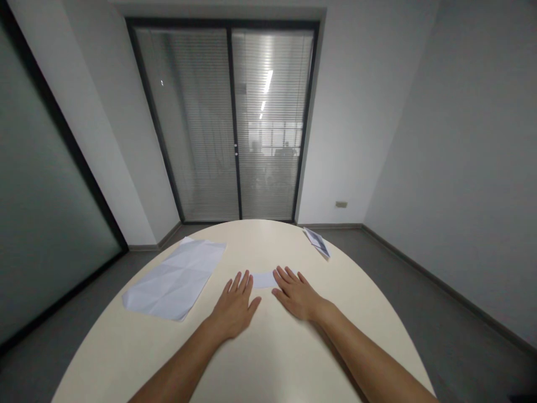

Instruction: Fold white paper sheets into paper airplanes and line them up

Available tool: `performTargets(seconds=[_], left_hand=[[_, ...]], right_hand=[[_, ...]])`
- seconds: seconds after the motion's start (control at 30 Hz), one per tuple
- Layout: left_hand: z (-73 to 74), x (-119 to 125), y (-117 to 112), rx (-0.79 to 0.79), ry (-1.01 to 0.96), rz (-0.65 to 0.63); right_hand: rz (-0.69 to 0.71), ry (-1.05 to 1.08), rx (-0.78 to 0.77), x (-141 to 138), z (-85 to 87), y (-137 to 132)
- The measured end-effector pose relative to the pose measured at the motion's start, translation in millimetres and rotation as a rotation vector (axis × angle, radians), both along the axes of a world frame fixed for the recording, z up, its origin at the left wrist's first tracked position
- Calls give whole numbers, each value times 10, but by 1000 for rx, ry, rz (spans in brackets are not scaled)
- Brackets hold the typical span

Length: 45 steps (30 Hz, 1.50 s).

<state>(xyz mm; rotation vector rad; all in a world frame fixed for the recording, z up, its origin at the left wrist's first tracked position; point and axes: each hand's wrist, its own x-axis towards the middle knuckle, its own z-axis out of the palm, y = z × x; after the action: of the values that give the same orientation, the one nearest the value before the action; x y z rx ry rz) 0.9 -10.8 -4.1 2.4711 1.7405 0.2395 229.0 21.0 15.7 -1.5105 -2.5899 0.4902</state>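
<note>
Between my two hands a small strip of white paper (263,280) lies flat on the round cream table (260,358). The fingers of my left hand (235,307) are stretched out over the strip's left end. My right hand (297,295) rests palm down with its fingers spread across the right end. Both ends of the strip are covered by my fingers, so its full length is hidden. Left of my left hand lies a large white sheet of paper (178,280) with fold creases. A folded paper piece (318,243) sits near the table's far right edge.
The table's curved edge runs round the far side and both flanks. Behind it stand glazed doors with blinds (235,129) in dark frames. A frosted glass panel (46,196) is on the left, and a grey wall (470,168) on the right.
</note>
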Motion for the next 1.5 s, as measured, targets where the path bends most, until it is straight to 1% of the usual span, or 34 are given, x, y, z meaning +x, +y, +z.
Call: performTargets(seconds=[0.07,0.17,0.27,0.33,0.43,0.57,0.77,0.93,1.03,1.1,1.2,1.3,1.4,1.5], left_hand=[[3,-11,-4,-3,4,18],[-21,-21,2,22,-15,24],[-47,-29,15,37,-33,23],[-47,-31,17,37,-48,26],[-31,-20,12,40,-63,34],[-20,15,11,64,-83,56],[-44,35,49,92,-101,70],[-50,18,61,92,-109,71],[-42,10,54,86,-93,79],[-39,0,47,81,-82,79],[-46,-26,40,85,-87,73],[-51,-57,36,97,-90,69],[-38,-88,25,96,-79,73],[-10,-119,0,82,-60,79]], right_hand=[[-19,3,21,34,4,9],[-41,55,129,56,4,43],[-19,152,257,68,-3,104],[3,208,298,83,-10,143],[0,274,285,115,-18,173],[-12,331,210,169,5,167],[-10,246,226,239,51,155],[-93,272,156,226,78,155],[-159,241,135,221,99,158],[-180,228,124,221,106,165],[-182,270,113,213,100,174],[-177,337,130,187,91,177],[-179,379,207,154,90,186],[-214,378,286,128,91,205]])
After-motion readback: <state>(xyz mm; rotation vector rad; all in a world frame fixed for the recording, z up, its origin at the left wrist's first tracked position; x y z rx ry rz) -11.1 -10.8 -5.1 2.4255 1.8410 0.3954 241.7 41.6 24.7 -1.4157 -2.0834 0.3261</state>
